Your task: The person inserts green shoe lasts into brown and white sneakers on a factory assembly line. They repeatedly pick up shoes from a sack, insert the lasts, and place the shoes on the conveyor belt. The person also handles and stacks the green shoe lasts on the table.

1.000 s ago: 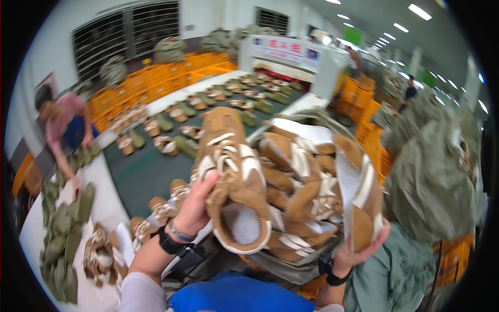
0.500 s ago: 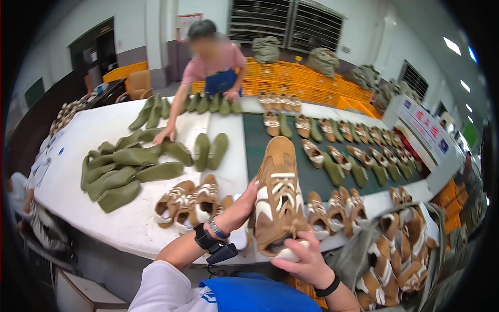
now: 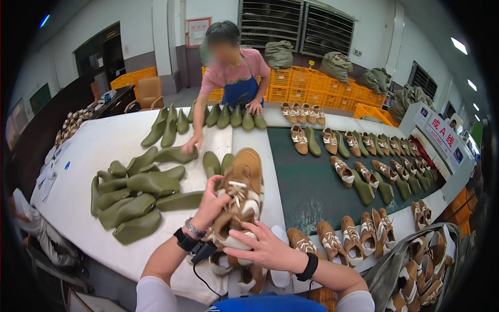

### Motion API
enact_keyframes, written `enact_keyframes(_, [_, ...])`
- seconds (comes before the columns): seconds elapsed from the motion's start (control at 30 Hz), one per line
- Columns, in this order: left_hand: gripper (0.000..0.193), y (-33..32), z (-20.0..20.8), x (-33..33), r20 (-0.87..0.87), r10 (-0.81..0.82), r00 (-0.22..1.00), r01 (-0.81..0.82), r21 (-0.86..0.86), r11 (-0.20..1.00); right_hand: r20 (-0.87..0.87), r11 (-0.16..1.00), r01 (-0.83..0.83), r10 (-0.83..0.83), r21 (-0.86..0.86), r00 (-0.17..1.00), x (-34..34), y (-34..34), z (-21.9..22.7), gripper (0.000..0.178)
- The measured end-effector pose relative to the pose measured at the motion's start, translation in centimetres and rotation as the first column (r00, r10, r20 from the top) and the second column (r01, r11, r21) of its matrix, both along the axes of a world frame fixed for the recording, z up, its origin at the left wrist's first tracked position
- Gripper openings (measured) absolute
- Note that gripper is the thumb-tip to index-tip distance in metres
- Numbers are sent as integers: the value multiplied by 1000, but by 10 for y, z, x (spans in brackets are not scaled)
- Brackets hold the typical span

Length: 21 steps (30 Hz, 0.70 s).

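Observation:
A brown sneaker (image 3: 246, 169) with white trim and laces is held up over the near edge of the white table, its toe pointing away from me. My left hand (image 3: 211, 209) is closed around its left side, with the thumb by the laces. At the heel and collar, my right hand (image 3: 271, 249) grips the shoe with its fingers partly spread. Directly beneath it, more brown sneakers (image 3: 251, 278) stand on the table, partly hidden by my hands. Two upright green shoe lasts (image 3: 211, 164) are just beyond the held sneaker, which partly covers them.
A heap of green lasts (image 3: 138, 208) lies on the left of the white table (image 3: 78, 179). Across it, a co-worker (image 3: 234, 78) touches one last. At right, a green conveyor belt (image 3: 296, 192) carries sneakers and lasts in rows. A grey sack (image 3: 384, 275) of sneakers stands near right.
The sneaker has moved left and lower relative to the table, and my left hand has shifted toward its laces. The view has turned left. The co-worker's hand has moved onto a last at the heap's far edge.

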<state>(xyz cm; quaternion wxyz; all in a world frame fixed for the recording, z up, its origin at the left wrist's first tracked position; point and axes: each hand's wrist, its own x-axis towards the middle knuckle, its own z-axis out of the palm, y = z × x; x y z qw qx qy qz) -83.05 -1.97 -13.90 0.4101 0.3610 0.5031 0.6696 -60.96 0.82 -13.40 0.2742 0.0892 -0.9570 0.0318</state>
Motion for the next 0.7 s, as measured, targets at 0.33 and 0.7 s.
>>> enact_keyframes(0.33, [73,269,-31,-180,-988,143,57,-301,120,946,242,638,649,-610,-416,755,70,50,-49,43])
enact_keyframes(0.7, [64,307,-135,-222,-966,-257,0,-412,-234,881,353,367,831,-777,-417,521,110,10,-103,42])
